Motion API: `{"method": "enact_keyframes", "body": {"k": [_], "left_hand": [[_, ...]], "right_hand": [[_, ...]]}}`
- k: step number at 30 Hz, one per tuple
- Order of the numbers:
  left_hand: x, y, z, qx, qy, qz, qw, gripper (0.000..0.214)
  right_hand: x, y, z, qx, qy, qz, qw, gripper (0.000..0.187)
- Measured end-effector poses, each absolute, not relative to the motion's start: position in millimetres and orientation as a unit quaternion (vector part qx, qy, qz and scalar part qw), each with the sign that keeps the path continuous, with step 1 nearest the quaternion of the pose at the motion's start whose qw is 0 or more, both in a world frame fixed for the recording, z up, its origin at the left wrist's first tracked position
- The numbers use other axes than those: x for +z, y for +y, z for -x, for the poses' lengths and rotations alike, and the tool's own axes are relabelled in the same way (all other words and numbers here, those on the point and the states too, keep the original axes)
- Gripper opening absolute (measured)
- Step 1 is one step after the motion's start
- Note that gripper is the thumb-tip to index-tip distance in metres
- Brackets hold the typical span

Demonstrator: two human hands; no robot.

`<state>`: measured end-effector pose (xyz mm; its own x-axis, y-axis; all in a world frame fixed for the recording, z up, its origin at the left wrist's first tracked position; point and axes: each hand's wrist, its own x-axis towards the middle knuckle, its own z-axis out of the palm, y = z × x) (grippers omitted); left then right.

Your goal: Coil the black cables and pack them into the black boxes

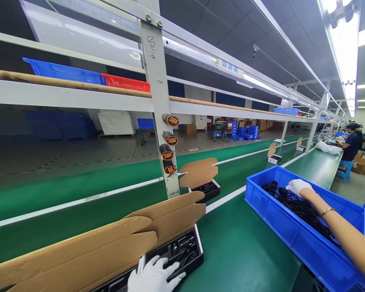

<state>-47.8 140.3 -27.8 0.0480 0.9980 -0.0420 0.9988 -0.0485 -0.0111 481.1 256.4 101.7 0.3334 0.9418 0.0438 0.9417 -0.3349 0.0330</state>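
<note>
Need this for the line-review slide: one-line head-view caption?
Gloved left hand spread at an open box, gloved right hand among black cables in a blue bin.

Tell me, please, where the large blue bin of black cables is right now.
In the head view, the large blue bin sits lower right at the green bench's edge, with the right hand inside it and an open box to its left.

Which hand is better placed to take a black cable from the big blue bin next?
Probably your right hand: it is at the black cables in the blue bin. Your left hand is away from the bin, over an open box.
</note>
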Motion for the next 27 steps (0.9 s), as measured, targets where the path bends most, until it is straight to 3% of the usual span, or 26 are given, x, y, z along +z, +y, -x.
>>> {"method": "enact_keyframes", "body": {"k": [4,9,12,15,18,20,22,25,27], "left_hand": [[-22.7,132.1,53.4,0.0,0.679,-0.734,-0.016,0.042],[-1.0,118.4,43.3,0.158,0.614,-0.772,0.045,0.042],[19.7,109.6,15.6,0.334,0.557,-0.736,0.19,0.046],[48.9,101.7,-21.1,0.471,0.5,-0.607,0.4,0.058],[79.5,93.1,-50.6,0.556,0.377,-0.524,0.523,0.07],[92.9,84.9,-59.1,0.617,0.253,-0.474,0.575,0.072],[97.0,74.0,-56.4,0.671,0.16,-0.415,0.593,0.067],[88.9,55.7,-34.2,0.731,0.176,-0.363,0.551,0.053],[79.2,46.1,-13.1,0.75,0.236,-0.335,0.518,0.047]], "right_hand": [[134.1,238.2,-482.9,0.074,0.606,-0.787,-0.085,0.043],[161.5,194.5,-438.6,0.245,0.676,-0.663,-0.211,0.036],[170.0,167.4,-387.8,0.294,0.693,-0.561,-0.344,0.035],[175.1,140.6,-328.6,0.242,0.716,-0.494,-0.43,0.035],[172.9,111.3,-269.2,0.167,0.742,-0.436,-0.482,0.032],[166.6,94.2,-234.2,0.098,0.769,-0.401,-0.488,0.033],[158.3,87.4,-205.4,-0.007,0.831,-0.357,-0.426,0.038],[148.1,111.3,-171.2,-0.144,0.885,-0.311,-0.315,0.044],[144.9,148.7,-149.5,-0.127,0.86,-0.334,-0.363,0.037]]}}
